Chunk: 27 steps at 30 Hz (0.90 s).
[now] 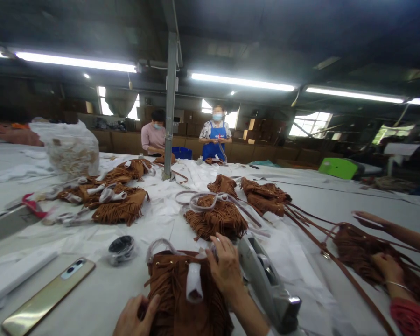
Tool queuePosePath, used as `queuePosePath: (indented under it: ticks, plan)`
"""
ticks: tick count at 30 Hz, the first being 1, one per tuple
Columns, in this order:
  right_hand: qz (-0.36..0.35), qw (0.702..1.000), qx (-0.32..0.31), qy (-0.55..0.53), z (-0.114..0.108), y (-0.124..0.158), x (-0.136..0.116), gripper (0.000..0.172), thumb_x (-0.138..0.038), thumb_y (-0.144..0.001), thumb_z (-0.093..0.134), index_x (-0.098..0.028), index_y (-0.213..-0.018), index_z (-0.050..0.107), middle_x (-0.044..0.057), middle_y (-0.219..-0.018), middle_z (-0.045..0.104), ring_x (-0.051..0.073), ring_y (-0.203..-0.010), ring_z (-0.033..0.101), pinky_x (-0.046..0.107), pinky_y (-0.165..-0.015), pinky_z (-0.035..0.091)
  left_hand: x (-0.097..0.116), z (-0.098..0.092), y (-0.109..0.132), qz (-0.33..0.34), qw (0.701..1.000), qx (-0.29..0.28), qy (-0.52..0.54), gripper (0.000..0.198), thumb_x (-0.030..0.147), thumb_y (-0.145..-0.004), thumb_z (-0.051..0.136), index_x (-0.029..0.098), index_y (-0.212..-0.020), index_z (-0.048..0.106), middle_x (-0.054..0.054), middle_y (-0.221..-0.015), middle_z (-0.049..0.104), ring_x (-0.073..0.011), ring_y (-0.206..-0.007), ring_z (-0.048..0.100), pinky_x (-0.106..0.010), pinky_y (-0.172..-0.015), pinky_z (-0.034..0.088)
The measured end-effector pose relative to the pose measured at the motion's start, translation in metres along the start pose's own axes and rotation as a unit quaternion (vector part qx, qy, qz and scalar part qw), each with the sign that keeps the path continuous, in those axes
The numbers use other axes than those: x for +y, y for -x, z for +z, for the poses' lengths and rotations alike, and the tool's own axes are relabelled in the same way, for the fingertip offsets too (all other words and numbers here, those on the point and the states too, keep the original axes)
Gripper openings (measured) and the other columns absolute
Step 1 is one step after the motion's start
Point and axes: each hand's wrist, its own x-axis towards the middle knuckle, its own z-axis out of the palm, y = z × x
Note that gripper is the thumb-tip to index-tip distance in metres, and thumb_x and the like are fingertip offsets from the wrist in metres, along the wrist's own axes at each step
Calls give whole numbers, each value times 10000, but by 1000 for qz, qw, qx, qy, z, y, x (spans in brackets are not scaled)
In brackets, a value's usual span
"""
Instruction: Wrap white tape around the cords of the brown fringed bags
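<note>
Fringed drawstring bag [175,298] lying on counter [105,284], left hand [136,316] touching side, right hand [228,267] touching top corner, fingers curling, grasp unclear from here

Bag [175,305]: base cut off by lower edge. Left hand [136,315]: wrist out of frame, grip unclear. Co-worker's sleeve [411,318]: cropped at right edge. Apron [210,151] print: too small to read.

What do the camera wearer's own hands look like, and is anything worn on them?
The left hand and right hand are plain human hands without gloves. No ring, watch, cable or marking shows on either. The right forearm is bare where visible; a sliver of white at its lower end might be a sleeve.
</note>
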Motion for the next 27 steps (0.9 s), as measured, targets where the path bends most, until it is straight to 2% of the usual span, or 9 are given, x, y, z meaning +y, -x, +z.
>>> queuePosePath:
  ticks: [2, 5, 7, 9, 10, 15, 18, 21, 27]
  plan:
    - [-37, 998, -38, -39, 10, 12, -17, 325, -334, -889, 524, -191, -1175, 580, 113, -1223, 591, 258, -1144, 524, 430, -953, 420, 16, -20, -15, 50, 998, 41, -19, 364, 536, -842, 420, 249, -643, 521, -24, -708, 615, -239, -745, 611, -354, -740, 473]
    - [-73, 993, -78, -57, 26, 43, -36, 286, -361, -848, 577, -221, -1095, 611, 81, -1167, 627, 262, -1112, 547, 426, -908, 451, 56, -38, -46, 168, 982, 75, -37, 317, 485, -882, 409, 230, -802, 581, -47, -837, 634, -228, -853, 602, -335, -790, 458]
    - [-80, 995, -54, -39, 36, 63, -41, 280, -348, -840, 574, -223, -1088, 611, 80, -1178, 622, 281, -1143, 527, 452, -918, 441, 86, -34, -70, 240, 965, 21, -107, 264, 364, -916, 380, 210, -906, 594, -71, -947, 640, -210, -927, 599, -316, -837, 445]
    - [-80, 996, -20, -21, 45, 77, -40, 308, -326, -851, 546, -215, -1134, 589, 84, -1209, 606, 284, -1180, 502, 463, -947, 423, 108, -20, -90, 274, 926, -70, -250, 253, 240, -912, 364, 197, -1030, 583, -98, -1068, 627, -220, -1004, 592, -331, -855, 433]
    - [-81, 996, -12, -17, 47, 81, -39, 317, -318, -855, 535, -215, -1152, 579, 80, -1216, 602, 280, -1192, 493, 461, -959, 416, 114, -10, -99, 281, 912, -102, -281, 229, 209, -880, 413, 190, -1012, 600, -107, -1047, 640, -244, -990, 605, -358, -849, 433]
    - [-91, 996, -15, -5, 51, 83, -35, 310, -293, -864, 514, -233, -1162, 574, 60, -1246, 587, 262, -1212, 483, 450, -990, 390, 117, 25, -125, 304, 859, -195, -364, 196, 147, -797, 500, 146, -959, 610, -157, -920, 678, -336, -908, 642, -526, -875, 385]
    - [-93, 996, -8, -5, 52, 83, -36, 298, -281, -863, 512, -233, -1150, 581, 58, -1239, 592, 255, -1209, 488, 446, -1002, 375, 114, 26, -130, 326, 833, -226, -385, 255, 161, -815, 498, 140, -1061, 563, -177, -982, 666, -342, -969, 622, -533, -898, 375]
    - [-95, 995, -1, -9, 52, 84, -36, 302, -279, -857, 516, -220, -1146, 582, 59, -1239, 594, 254, -1206, 490, 440, -1000, 374, 112, 21, -132, 341, 818, -251, -390, 284, 190, -841, 502, 161, -1121, 533, -172, -1112, 625, -318, -1052, 585, -475, -902, 406]
    - [-91, 996, -11, -13, 49, 86, -39, 316, -274, -861, 517, -222, -1168, 571, 60, -1244, 589, 248, -1218, 480, 432, -1021, 350, 109, 22, -134, 286, 817, -292, -407, 252, 315, -877, 566, 132, -1048, 597, -89, -1022, 655, -223, -929, 628, -424, -836, 496]
